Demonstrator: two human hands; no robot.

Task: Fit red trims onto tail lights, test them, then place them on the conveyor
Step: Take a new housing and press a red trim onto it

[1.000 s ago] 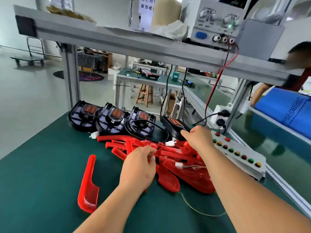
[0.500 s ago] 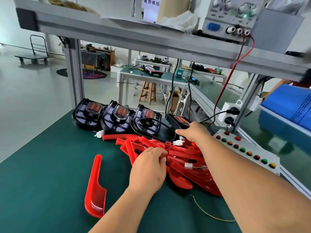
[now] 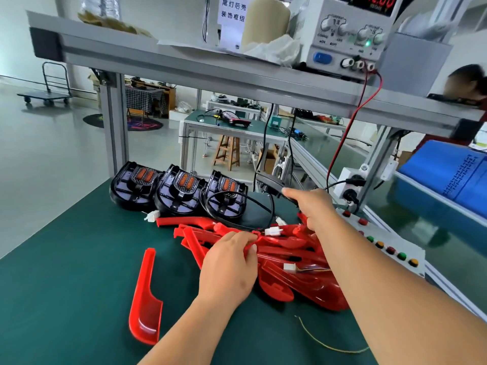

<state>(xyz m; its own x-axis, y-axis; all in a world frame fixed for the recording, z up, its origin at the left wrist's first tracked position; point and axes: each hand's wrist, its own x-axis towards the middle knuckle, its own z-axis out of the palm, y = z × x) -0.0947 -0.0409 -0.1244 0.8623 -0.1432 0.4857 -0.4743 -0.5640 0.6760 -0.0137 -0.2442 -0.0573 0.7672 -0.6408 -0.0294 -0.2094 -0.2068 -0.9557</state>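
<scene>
- Trim pile [image 3: 290,262]: it lies as before on the green bench [image 3: 66,285], just in front of three lights [image 3: 181,191] standing in a row. One loose trim [image 3: 145,293] lies apart at the left. No light carries a trim, so I judge the task is at its first step.
- Fourth light [image 3: 268,180]: a moment ago it showed its orange face. Now it is turned edge-on and seems raised off the bench, probably picked for fitting.
- Right hand [image 3: 313,206]: it has gone forward from the pile to this light. The thumb lies straight on its near edge and the other fingers are hidden below, so it seems clamped on it.
- Left hand [image 3: 229,264]: it stays on the pile, palm down, fingers curled round one trim [image 3: 259,239].
- White plug [image 3: 274,230]: it lies just beside the left fingertips, joined to nothing.
</scene>
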